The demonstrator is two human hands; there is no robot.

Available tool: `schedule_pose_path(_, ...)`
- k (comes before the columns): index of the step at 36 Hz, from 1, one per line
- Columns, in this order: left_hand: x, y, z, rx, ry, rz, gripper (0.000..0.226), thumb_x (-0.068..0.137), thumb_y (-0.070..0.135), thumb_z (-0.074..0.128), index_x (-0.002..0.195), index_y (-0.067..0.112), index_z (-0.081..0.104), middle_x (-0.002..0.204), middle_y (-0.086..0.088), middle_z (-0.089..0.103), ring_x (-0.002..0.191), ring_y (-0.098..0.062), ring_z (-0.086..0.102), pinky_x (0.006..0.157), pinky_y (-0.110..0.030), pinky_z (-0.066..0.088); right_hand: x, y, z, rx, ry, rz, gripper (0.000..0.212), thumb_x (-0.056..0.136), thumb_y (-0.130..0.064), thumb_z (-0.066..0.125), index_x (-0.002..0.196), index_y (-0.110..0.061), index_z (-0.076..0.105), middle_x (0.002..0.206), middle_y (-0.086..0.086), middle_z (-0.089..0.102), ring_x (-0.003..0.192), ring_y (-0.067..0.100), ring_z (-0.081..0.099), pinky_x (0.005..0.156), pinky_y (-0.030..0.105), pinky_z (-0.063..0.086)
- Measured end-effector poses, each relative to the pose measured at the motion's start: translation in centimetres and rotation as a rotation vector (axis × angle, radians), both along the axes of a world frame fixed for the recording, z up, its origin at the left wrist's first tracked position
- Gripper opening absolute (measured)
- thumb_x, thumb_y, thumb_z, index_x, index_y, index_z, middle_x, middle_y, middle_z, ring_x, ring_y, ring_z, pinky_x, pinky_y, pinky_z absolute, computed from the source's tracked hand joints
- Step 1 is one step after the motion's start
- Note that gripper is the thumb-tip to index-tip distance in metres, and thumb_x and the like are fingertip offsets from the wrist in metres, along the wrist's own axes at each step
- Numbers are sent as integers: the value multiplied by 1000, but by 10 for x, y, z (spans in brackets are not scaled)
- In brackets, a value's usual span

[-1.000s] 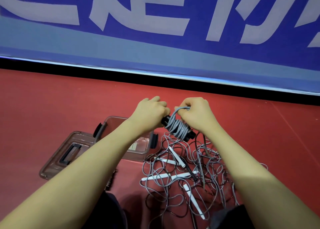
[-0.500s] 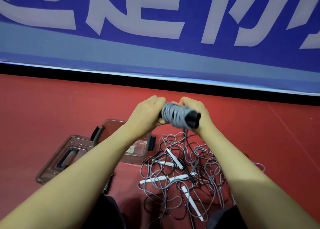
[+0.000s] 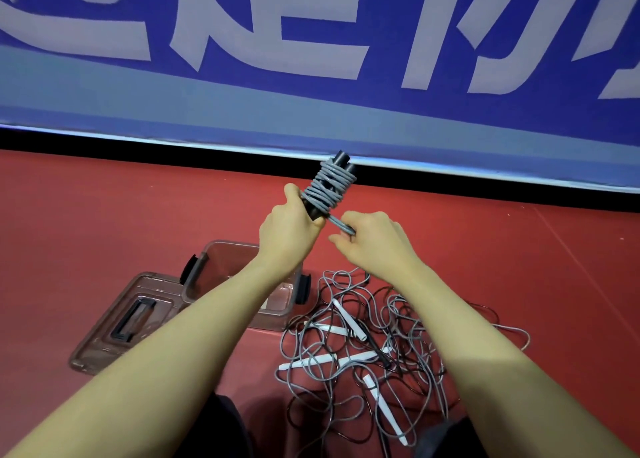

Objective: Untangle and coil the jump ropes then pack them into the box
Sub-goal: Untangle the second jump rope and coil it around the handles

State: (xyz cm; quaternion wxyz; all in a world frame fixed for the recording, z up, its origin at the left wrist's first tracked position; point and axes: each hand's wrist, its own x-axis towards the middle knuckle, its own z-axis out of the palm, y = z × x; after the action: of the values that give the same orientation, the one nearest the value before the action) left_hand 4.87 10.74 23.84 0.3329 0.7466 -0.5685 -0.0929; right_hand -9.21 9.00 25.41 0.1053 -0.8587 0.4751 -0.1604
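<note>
My left hand [image 3: 287, 230] grips the lower end of a coiled jump rope [image 3: 329, 187]: two black handles held together with grey cord wound round them, pointing up and away. My right hand [image 3: 372, 246] pinches the loose grey cord end [image 3: 341, 226] that comes off the bottom of the coil. On the red floor below lies a tangled pile of jump ropes [image 3: 377, 346] with grey and black cords and several white handles. The clear plastic box [image 3: 239, 284] stands open under my left forearm, partly hidden by it.
The box's clear lid [image 3: 128, 319] with a black handle lies on the floor to the left of the box. A blue banner wall [image 3: 311, 76] with a black base strip runs across the far side. My dark-clothed knees [image 3: 221, 426] show at the bottom edge.
The coiled bundle has been turned from lying sideways between both hands to pointing up and away. My right hand has slid off the bundle and now pinches the cord end below it.
</note>
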Motion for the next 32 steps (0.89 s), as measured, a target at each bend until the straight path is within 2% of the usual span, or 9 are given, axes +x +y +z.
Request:
schedule_pose_path(6, 7, -5, -5, 134, -202, 36, 41, 91, 35, 55, 114, 6, 39, 102, -19, 61, 91, -40, 59, 68, -38, 42, 4, 7, 9, 62, 63, 36, 36, 87, -33, 57, 61, -20, 35, 71, -1, 55, 72, 26, 48, 64, 31, 36)
schedule_pose_path(12, 20, -5, -11, 229, -402, 56, 38, 91, 36, 56, 113, 7, 46, 107, -17, 62, 96, -39, 59, 69, -36, 40, 9, 11, 12, 36, 130, 101, 31, 83, -20, 51, 60, -17, 32, 59, -3, 40, 69, 29, 40, 59, 31, 28)
schedule_pose_path(19, 18, -3, -10, 261, -634, -79, 26, 90, 28, 58, 112, 15, 52, 99, -11, 64, 92, -34, 61, 63, -30, 35, 7, 11, 15, -241, 96, 85, 9, 89, -22, 46, 82, -21, 40, 93, 3, 56, 84, 32, 55, 62, 32, 28)
schedule_pose_path(21, 16, -3, -7, 209, -713, -152, 20, 92, 27, 53, 108, 15, 53, 97, -9, 65, 92, -32, 60, 62, -29, 32, 6, 9, 13, -216, 52, 45, 9, 89, -21, 46, 84, -21, 39, 96, 3, 53, 86, 32, 54, 64, 32, 28)
schedule_pose_path(24, 16, -4, -7, 82, -775, -267, 17, 86, 25, 60, 98, 13, 59, 90, -9, 67, 89, -30, 60, 63, -29, 27, 4, 6, 10, -138, 3, -24, 9, 86, -18, 48, 82, -19, 40, 82, 1, 51, 79, 33, 49, 63, 33, 28)
schedule_pose_path(27, 14, 0, -3, -10, -780, -346, 37, 41, 18, 89, 57, 10, 56, 50, -4, 55, 51, -25, 55, 51, -21, 24, 2, 2, 10, -59, -79, -88, 14, 82, -15, 50, 74, -18, 38, 73, 5, 53, 73, 33, 46, 62, 33, 30)
schedule_pose_path(29, 14, -2, -3, 27, -734, -341, 32, 53, 21, 86, 64, 7, 59, 64, -6, 58, 68, -27, 58, 50, -23, 27, 0, 0, 10, -19, -157, -135, 20, 80, -14, 50, 68, -17, 35, 71, 6, 53, 74, 34, 47, 61, 33, 32)
schedule_pose_path(31, 11, -3, -5, 85, -698, -297, 26, 82, 30, 67, 95, 8, 62, 100, -6, 58, 102, -29, 48, 62, -31, 35, -1, -2, 10, 16, -217, -170, 23, 80, -13, 51, 64, -16, 35, 70, 6, 52, 76, 34, 47, 61, 33, 32)
schedule_pose_path(32, 13, -4, -8, 104, -695, -295, 27, 87, 32, 60, 103, 10, 60, 109, -4, 54, 109, -29, 43, 65, -32, 36, 0, -2, 10, 37, -243, -181, 23, 79, -12, 51, 63, -16, 35, 69, 5, 51, 77, 33, 46, 61, 33, 32)
